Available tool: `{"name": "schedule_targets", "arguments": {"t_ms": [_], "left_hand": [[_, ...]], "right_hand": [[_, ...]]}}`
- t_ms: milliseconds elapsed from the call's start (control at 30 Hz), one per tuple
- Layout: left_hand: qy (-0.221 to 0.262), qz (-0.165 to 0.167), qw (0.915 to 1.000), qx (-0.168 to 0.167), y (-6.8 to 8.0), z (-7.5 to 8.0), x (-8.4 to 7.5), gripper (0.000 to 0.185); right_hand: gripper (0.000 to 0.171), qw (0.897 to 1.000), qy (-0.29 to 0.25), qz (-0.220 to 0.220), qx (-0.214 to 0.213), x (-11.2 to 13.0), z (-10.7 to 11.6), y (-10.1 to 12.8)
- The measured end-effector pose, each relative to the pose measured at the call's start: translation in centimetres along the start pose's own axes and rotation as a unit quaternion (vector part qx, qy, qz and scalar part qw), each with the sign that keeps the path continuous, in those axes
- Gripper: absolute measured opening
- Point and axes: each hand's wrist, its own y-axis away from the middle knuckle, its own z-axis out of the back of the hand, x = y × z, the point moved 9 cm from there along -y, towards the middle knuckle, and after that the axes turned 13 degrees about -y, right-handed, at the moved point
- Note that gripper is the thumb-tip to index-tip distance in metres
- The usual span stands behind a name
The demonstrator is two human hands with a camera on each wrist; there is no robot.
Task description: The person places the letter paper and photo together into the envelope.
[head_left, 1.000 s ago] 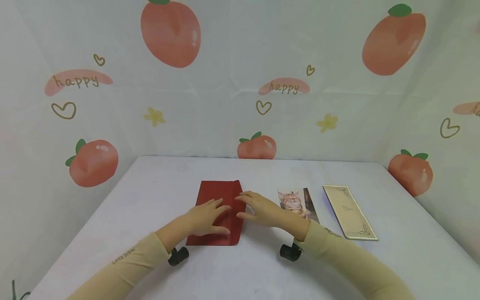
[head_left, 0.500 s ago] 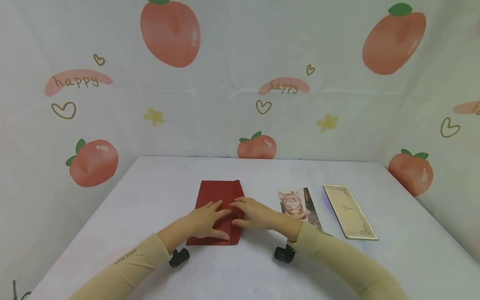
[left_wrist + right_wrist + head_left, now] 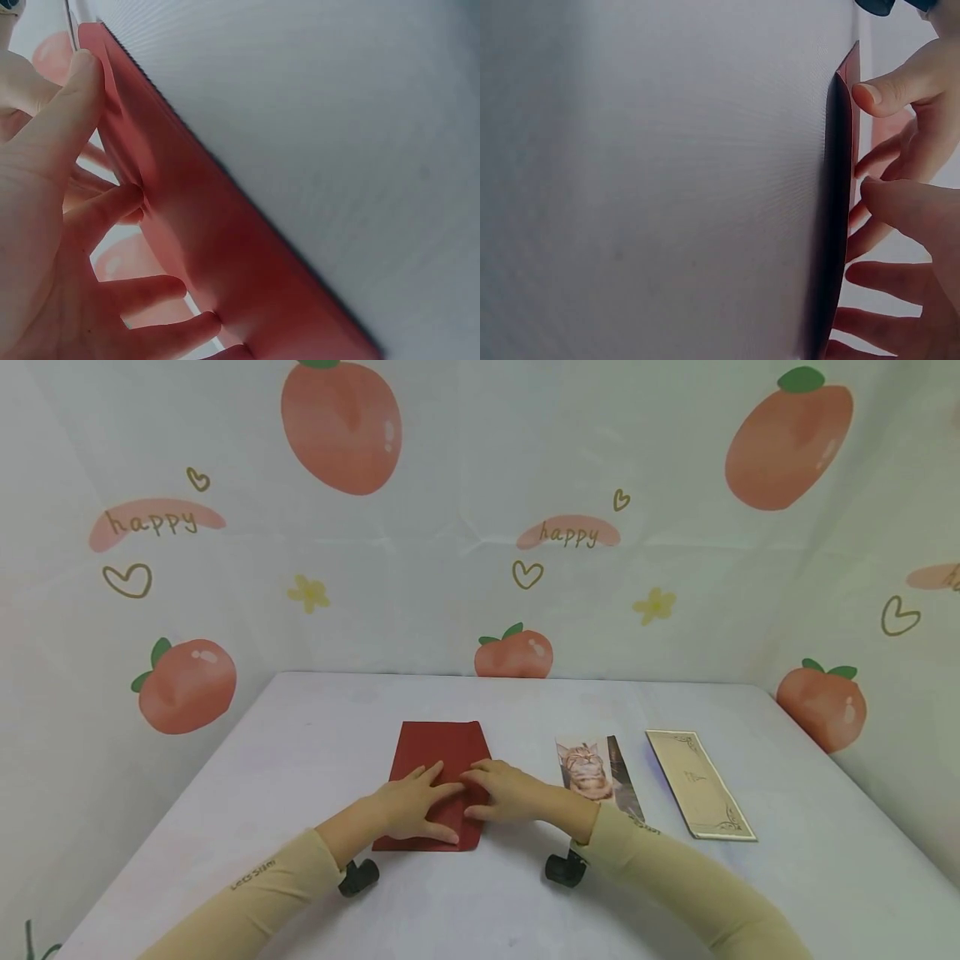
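A dark red envelope (image 3: pixel 438 752) lies flat on the white table (image 3: pixel 315 735), lengthwise away from me. My left hand (image 3: pixel 412 802) rests on its near left part with straight, spread fingers (image 3: pixel 112 214). My right hand (image 3: pixel 506 792) presses on its right edge, fingers straight and pointing left. In the left wrist view the red envelope (image 3: pixel 225 247) shows edge-on under the fingertips. In the right wrist view the envelope's edge (image 3: pixel 842 187) lifts slightly off the table beside my fingers (image 3: pixel 889 90).
A cat photo strip (image 3: pixel 592 768) lies right of the envelope, partly under my right sleeve. Farther right sits a cream card (image 3: pixel 697 781) with a gold border. Peach-printed cloth walls (image 3: pixel 480 527) close in the back and sides.
My right hand has slid left onto the envelope's right edge until its fingers meet the left hand's. The envelope's raised right side has been pressed down. The left hand stays in place.
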Motion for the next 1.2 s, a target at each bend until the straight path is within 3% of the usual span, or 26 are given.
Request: {"name": "schedule_targets", "arguments": {"t_ms": [433, 1200], "left_hand": [[-0.012, 0.003, 0.9999, 0.003, -0.16, -0.33, 0.16, 0.073], [-0.022, -0.009, 0.9992, -0.031, -0.57, -0.15, 0.56, 0.067]], "right_hand": [[0.055, 0.999, 0.049, -0.015, 0.018, -0.20, -0.58, -0.13], [0.057, 0.998, 0.049, -0.039, 0.029, -0.08, -0.61, 0.02]]}}
